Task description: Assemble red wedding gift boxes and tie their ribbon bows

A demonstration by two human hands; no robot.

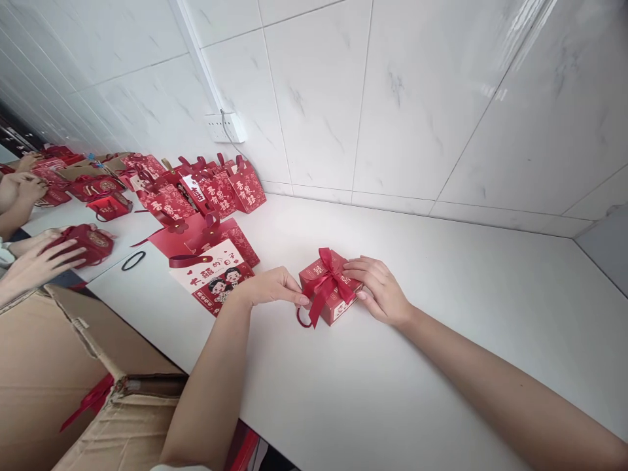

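A small red gift box (337,309) with gold lettering lies on the white table, tied with a red ribbon (328,278) in a bow. My left hand (275,288) is at the box's left side, thumb and fingers pinched at the edge of the bow. My right hand (380,291) grips the right side of the box, its fingers over the top and the thumb low on the side. A dark red cord loop (303,318) sticks out beneath the box at the left. Behind my left wrist is a gift bag (228,278) printed with a cartoon couple.
Several red gift bags (216,196) stand along the tiled wall, below a socket strip (224,127). A black band (133,260) lies at the left. An open cardboard carton (122,432) is by the table's near edge. Other people's hands (46,261) handle red boxes farther left.
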